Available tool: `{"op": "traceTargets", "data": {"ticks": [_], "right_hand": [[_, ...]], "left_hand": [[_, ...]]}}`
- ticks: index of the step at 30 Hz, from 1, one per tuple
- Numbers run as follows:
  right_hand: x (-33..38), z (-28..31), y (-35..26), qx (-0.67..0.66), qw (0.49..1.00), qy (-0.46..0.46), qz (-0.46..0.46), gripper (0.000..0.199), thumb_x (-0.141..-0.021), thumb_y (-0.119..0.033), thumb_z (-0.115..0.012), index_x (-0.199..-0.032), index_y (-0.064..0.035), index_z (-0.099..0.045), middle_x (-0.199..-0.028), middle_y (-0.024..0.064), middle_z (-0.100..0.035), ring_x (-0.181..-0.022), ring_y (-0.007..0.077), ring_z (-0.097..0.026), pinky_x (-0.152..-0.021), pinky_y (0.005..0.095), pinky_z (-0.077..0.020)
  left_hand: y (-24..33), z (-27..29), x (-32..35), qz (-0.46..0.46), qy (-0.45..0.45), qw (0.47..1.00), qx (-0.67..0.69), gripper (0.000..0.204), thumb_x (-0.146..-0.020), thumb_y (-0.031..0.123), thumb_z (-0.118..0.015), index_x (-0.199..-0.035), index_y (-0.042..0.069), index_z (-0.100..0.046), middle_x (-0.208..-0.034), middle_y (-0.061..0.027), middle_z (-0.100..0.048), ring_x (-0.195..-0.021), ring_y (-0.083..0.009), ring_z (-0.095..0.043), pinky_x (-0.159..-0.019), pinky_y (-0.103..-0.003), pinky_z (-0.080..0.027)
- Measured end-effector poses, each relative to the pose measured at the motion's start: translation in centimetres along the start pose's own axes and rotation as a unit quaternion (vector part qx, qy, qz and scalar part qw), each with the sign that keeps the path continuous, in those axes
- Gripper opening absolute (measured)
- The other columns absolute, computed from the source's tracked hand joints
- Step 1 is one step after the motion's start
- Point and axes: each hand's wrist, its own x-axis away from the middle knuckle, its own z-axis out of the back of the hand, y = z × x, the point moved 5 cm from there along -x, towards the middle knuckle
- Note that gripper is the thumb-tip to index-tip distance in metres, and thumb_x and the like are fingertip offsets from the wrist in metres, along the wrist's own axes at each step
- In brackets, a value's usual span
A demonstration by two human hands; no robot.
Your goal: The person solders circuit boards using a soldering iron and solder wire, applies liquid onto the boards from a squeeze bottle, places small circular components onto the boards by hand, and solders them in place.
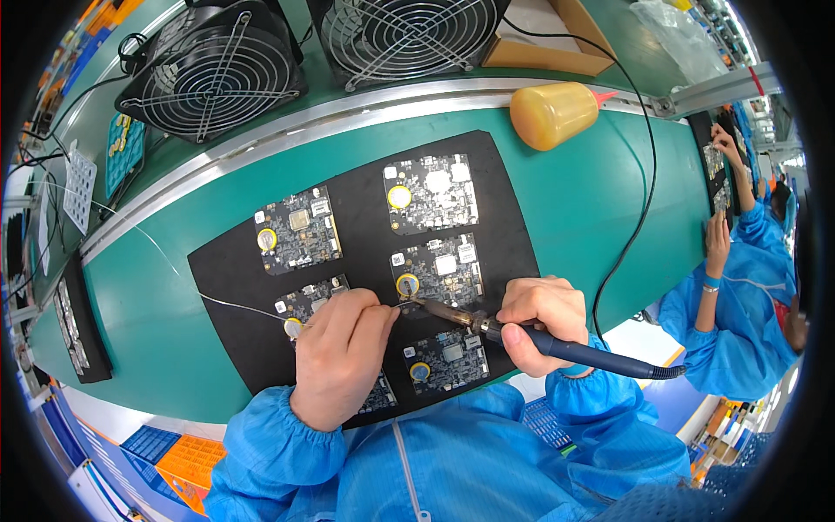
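My right hand (546, 320) grips a dark blue soldering iron (557, 346), its tip at the lower edge of a coin cell (407, 284) on a circuit board (452, 271). Pinched in my left hand (344, 348) is thin solder wire (237, 304), whose end reaches toward the iron's tip. The wire trails back to the upper left. Several more boards lie on the black mat (365, 200), among them an upper one (430, 193), a left one (298, 230) and a lower one (445, 361). My left hand partly hides the boards beneath it.
Two black fans with wire guards (213, 83) stand behind the metal rail. A yellow bottle with a red nozzle (554, 115) lies at the back right, near a cardboard box (557, 43). The iron's cable (651, 174) curves along the right. Another person in blue (731, 296) works at far right.
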Motion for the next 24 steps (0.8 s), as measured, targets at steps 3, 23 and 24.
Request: {"op": "traceTargets", "data": {"ticks": [3, 23, 24], "right_hand": [[0.1, 0.0, 0.0, 0.006, 1.000, 0.003, 0.004, 0.009, -0.073, 0.000, -0.061, -0.069, 0.0010, -0.053, -0.059, 0.0097, -0.053, -0.046, 0.0221, -0.053, -0.040, 0.0308, -0.0384], [0.6, -0.9, -0.7, 0.012, 0.998, 0.061, 0.032, 0.014, -0.076, -0.008, -0.062, -0.073, 0.0036, -0.054, -0.055, 0.0096, -0.051, -0.038, 0.0144, -0.040, -0.035, 0.0277, -0.0271], [0.5, -0.9, -0.7, 0.017, 0.997, 0.059, 0.036, 0.015, -0.076, -0.007, -0.062, -0.071, 0.0039, -0.053, -0.054, 0.0104, -0.052, -0.038, 0.0153, -0.043, -0.035, 0.0277, -0.0298]], "left_hand": [[0.3, -0.1, -0.4, -0.006, -0.004, 1.000, 0.002, 0.016, -0.069, -0.003, -0.073, -0.078, -0.001, -0.060, -0.081, -0.0096, -0.058, -0.069, -0.0258, -0.059, -0.058, -0.034, -0.047], [-0.7, 1.5, 1.2, 0.078, 0.001, 0.997, 0.017, 0.017, -0.071, -0.007, -0.070, -0.084, -0.001, -0.060, -0.089, -0.0116, -0.056, -0.080, -0.0272, -0.058, -0.069, -0.034, -0.048], [-0.7, 1.5, 1.2, 0.075, 0.005, 0.997, 0.018, 0.018, -0.070, -0.007, -0.071, -0.083, -0.001, -0.060, -0.089, -0.0117, -0.056, -0.079, -0.0271, -0.058, -0.068, -0.034, -0.048]]}}
